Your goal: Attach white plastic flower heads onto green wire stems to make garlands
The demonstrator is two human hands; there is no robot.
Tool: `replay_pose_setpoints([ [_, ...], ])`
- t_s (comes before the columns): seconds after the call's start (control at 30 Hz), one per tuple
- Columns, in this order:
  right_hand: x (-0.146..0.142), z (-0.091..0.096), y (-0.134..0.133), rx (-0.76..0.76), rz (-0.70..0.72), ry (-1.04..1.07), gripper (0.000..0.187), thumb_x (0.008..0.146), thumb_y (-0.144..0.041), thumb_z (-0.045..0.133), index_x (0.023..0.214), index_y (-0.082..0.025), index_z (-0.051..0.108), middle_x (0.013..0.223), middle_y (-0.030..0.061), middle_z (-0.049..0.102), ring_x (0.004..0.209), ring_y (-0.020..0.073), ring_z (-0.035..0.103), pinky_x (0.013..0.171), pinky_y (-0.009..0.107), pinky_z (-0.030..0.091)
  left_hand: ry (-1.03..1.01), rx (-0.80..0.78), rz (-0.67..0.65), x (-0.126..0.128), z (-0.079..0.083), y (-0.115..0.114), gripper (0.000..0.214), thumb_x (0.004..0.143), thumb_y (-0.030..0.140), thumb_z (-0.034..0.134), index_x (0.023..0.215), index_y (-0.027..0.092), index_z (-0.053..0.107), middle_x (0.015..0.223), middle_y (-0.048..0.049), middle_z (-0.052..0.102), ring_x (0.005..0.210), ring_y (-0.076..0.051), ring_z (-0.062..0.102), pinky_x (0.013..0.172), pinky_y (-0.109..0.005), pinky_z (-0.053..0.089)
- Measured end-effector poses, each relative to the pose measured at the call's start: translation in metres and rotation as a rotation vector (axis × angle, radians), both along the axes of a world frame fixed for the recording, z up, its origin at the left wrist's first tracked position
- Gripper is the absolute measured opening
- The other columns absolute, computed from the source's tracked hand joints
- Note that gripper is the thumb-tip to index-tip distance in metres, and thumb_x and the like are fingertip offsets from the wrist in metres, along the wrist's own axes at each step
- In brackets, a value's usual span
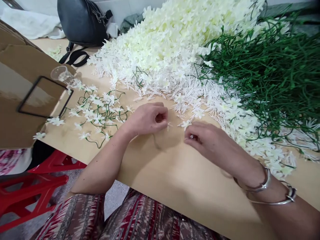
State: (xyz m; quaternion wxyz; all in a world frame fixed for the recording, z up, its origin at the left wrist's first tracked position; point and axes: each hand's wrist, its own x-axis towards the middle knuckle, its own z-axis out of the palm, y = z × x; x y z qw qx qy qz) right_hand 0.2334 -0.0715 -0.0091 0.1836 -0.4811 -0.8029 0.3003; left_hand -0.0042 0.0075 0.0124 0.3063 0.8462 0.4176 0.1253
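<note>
My left hand (147, 118) rests on the tan table (175, 173), fingers curled closed, with a thin green stem trailing from under it toward me. My right hand (212, 143) lies just to its right, fingers pinched on a small white artificial flower (186, 124) at the edge of the flower heap. A huge pile of loose white flowers (170, 46) covers the table's far side. Tangled green plastic stems (265, 73) lie heaped at the right. Finished stems with flowers on them (100, 111) lie to the left of my left hand.
A cardboard box (22, 83) with a black-framed opening stands at the left, with a clear plastic cup (61, 73) beside it. A black bag (82, 21) sits at the back. Red plastic stools (32, 186) stand below the table's left edge.
</note>
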Motion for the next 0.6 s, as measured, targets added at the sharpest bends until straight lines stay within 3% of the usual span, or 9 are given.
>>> replay_pose_setpoints([
  [0.07,0.009,0.000,0.008,0.016,-0.162,0.125,0.013,0.092,-0.015,0.072,0.081,-0.022,0.070,0.081,0.0025,0.068,0.074,0.0209,0.061,0.069,0.036,0.043,0.143,0.055,-0.048,-0.003,0.003,0.000,0.012,0.078,0.021,0.060,0.066,0.017,0.060,0.077,-0.0006,0.059,0.062,-0.011,0.047,0.062,-0.030,0.035],
  [0.13,0.014,-0.001,0.014,0.011,-0.297,0.294,0.006,0.090,-0.020,0.074,0.085,-0.024,0.073,0.081,0.0025,0.071,0.071,0.0204,0.062,0.067,0.036,0.046,0.148,0.122,-0.037,-0.003,0.003,-0.002,0.013,0.083,0.023,0.062,0.072,0.017,0.064,0.082,-0.0022,0.063,0.067,-0.013,0.052,0.065,-0.030,0.038],
  [0.27,0.007,-0.003,0.015,-0.023,-0.421,0.493,0.004,0.088,-0.025,0.076,0.091,-0.024,0.077,0.077,0.0008,0.071,0.068,0.0181,0.062,0.063,0.034,0.047,-0.151,0.183,-0.016,0.009,-0.004,-0.011,0.015,0.095,0.029,0.064,0.101,0.018,0.071,0.101,-0.0070,0.072,0.086,-0.017,0.065,0.078,-0.030,0.049],
  [0.4,-0.004,-0.006,0.007,-0.002,-0.417,0.564,0.007,0.090,-0.027,0.075,0.096,-0.024,0.076,0.084,0.0002,0.073,0.074,0.0173,0.065,0.071,0.035,0.052,-0.434,0.015,-0.013,0.025,-0.013,-0.021,0.019,0.099,0.035,0.070,0.109,0.019,0.072,0.102,-0.0053,0.078,0.088,-0.015,0.070,0.081,-0.027,0.054],
  [0.53,-0.007,-0.011,0.008,0.142,-0.404,0.519,0.011,0.095,-0.024,0.071,0.106,-0.024,0.073,0.095,0.0022,0.075,0.082,0.0181,0.068,0.079,0.036,0.055,-0.637,-0.083,0.221,0.031,-0.022,-0.019,0.018,0.096,0.038,0.074,0.096,0.020,0.073,0.086,-0.0017,0.075,0.075,-0.012,0.067,0.070,-0.025,0.053],
  [0.6,-0.009,-0.016,0.012,0.263,-0.304,0.386,0.015,0.098,-0.021,0.066,0.111,-0.021,0.073,0.103,0.0066,0.074,0.088,0.0208,0.069,0.081,0.038,0.056,-0.755,-0.126,0.344,0.031,-0.026,-0.015,0.022,0.091,0.040,0.080,0.092,0.020,0.071,0.081,-0.0003,0.073,0.073,-0.012,0.068,0.069,-0.025,0.054],
])
